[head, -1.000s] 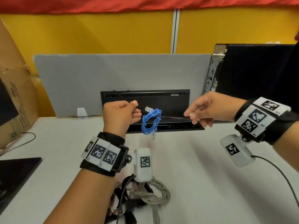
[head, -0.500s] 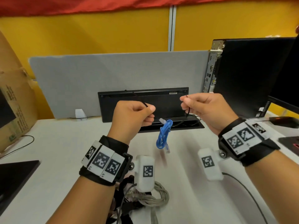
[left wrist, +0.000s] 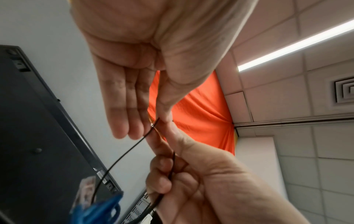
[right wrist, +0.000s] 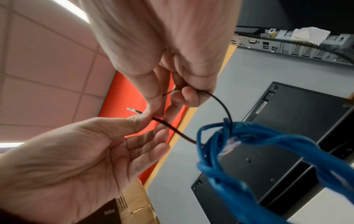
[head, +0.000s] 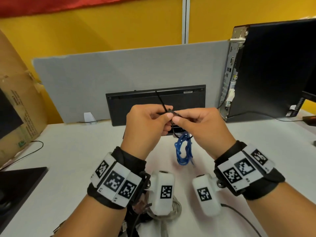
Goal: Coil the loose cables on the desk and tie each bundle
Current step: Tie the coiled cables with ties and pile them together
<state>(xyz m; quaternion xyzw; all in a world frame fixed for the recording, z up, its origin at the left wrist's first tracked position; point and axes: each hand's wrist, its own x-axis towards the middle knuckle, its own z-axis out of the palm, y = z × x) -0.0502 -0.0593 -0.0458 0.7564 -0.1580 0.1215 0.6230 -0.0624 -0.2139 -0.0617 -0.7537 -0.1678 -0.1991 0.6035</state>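
A small blue cable coil (head: 183, 151) hangs in the air above the white desk (head: 68, 168), threaded on a thin black zip tie (head: 161, 101). My left hand (head: 166, 114) pinches one end of the tie between thumb and forefinger, and its tail sticks up past the fingers. My right hand (head: 177, 118) pinches the other end right against the left. In the right wrist view the zip tie (right wrist: 222, 104) loops down through the blue coil (right wrist: 268, 139). The left wrist view shows the zip tie (left wrist: 124, 150) curving to the blue coil (left wrist: 99, 209).
A heap of grey and black cables (head: 171, 212) lies at the desk's near edge under my wrists. A black keyboard (head: 153, 100) leans on the grey partition (head: 119, 71). A computer tower (head: 273, 69) stands at the right, a cardboard box (head: 17, 100) at the left.
My hands were apart, each holding one end of the tie. They have come together in the middle, folding the tie into a loop, and the blue coil now hangs below them.
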